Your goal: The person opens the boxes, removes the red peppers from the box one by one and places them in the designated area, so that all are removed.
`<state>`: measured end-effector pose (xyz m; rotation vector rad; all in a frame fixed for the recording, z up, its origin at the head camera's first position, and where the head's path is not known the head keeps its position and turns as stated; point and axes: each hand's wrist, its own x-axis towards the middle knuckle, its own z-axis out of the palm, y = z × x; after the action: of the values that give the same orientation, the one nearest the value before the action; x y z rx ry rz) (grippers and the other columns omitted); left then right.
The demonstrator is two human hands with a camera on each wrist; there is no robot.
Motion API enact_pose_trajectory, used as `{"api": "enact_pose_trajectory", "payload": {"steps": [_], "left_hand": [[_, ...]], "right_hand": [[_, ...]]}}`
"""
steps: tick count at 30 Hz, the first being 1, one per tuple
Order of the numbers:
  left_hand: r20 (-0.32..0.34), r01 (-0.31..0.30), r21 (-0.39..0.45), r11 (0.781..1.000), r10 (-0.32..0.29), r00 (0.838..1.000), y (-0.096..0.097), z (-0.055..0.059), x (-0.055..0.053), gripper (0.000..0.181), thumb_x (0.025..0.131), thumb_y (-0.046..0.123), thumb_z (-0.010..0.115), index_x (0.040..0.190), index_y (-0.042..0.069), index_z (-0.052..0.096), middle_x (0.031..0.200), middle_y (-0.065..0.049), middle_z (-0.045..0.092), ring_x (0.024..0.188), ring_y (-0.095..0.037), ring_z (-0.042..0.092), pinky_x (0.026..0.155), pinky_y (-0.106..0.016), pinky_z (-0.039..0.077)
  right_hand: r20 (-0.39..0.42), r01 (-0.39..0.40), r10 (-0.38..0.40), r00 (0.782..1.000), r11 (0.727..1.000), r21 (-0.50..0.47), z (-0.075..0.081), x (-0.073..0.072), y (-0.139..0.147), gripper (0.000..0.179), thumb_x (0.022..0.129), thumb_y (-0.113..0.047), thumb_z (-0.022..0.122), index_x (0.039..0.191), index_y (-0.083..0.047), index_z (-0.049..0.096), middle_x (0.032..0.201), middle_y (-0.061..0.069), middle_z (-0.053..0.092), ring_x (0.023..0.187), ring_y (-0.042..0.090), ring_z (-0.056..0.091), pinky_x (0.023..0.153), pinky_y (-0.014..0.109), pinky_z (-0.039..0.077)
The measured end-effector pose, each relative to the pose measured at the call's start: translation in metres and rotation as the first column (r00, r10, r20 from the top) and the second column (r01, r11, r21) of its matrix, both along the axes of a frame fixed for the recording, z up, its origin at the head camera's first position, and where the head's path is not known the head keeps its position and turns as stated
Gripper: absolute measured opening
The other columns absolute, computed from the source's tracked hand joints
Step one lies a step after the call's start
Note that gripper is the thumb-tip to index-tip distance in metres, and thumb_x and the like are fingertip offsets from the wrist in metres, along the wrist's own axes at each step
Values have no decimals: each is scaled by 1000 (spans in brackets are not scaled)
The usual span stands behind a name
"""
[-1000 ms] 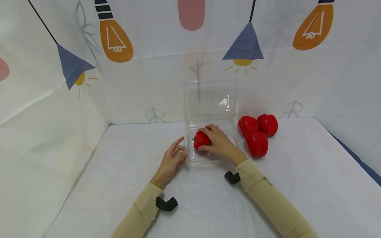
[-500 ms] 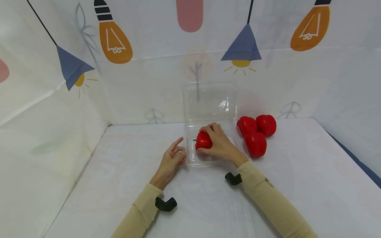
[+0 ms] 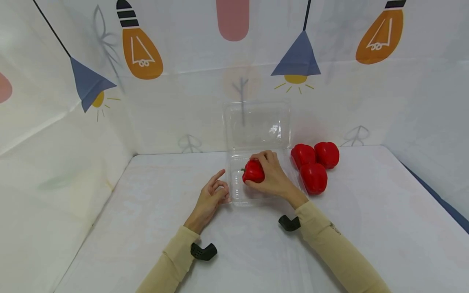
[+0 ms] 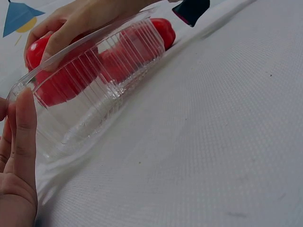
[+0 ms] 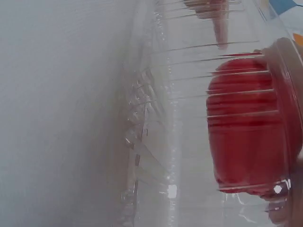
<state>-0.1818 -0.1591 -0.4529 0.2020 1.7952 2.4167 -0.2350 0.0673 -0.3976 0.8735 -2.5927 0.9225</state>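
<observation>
A clear plastic clamshell container lies opened on the table, its lid standing up against the back cloth. My right hand grips a red bell pepper over the tray, stem toward the left. In the right wrist view the pepper shows through the ribbed wall, raised above the tray floor. At the tray's left side, my left hand pinches the rim, index finger extended. The left wrist view has that hand's fingertips right at the rim corner.
Just right of the container sit three more red bell peppers, close together. Black wrist-worn pieces stick out from both sleeves. Printed cloth walls the back and left of the white table.
The right hand and its pepper have shifted slightly right within the tray, and the pepper has risen a little. My left hand stays at the rim.
</observation>
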Motion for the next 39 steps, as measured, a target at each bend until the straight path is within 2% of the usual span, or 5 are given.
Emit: {"api": "enact_pose_trajectory", "payload": {"steps": [12, 21, 27, 39], "left_hand": [[-25, 2, 8, 1000, -1, 1000, 1, 0, 1, 68, 90, 1, 59, 149, 13, 27, 92, 2, 51, 67, -5, 55, 61, -18, 53], [-22, 11, 20, 1000, -10, 1000, 1, 1, 1, 69, 90, -3, 55, 149, 12, 24, 91, 2, 50, 68, -5, 54, 61, -18, 53], [-27, 14, 31, 999, -13, 1000, 2, 1, 2, 69, 89, -2, 57, 149, 10, 24, 92, 2, 49, 68, -6, 54, 61, -18, 52], [-93, 23, 19, 1000, -21, 995, 0, -3, 1, 71, 89, 3, 60, 149, 6, 21, 92, 1, 51, 65, -6, 56, 59, -18, 52]], "right_hand": [[24, 21, -22, 999, 1000, 4, 1, 3, 12, 67, 69, -32, 80, 124, -18, 45, 122, 7, 44, 119, 25, 38, 84, 44, 55], [13, 34, -34, 999, 999, 12, 2, 6, 23, 69, 68, -33, 81, 126, -20, 46, 123, 6, 44, 118, 24, 41, 83, 43, 56], [45, 48, -48, 998, 999, 11, 5, 10, 32, 72, 68, -34, 81, 129, -23, 45, 126, 5, 43, 118, 25, 43, 81, 45, 56], [86, 58, -53, 995, 997, -55, 11, 14, 48, 69, 71, -36, 80, 130, -30, 45, 128, 2, 42, 119, 23, 44, 82, 45, 56]]}}
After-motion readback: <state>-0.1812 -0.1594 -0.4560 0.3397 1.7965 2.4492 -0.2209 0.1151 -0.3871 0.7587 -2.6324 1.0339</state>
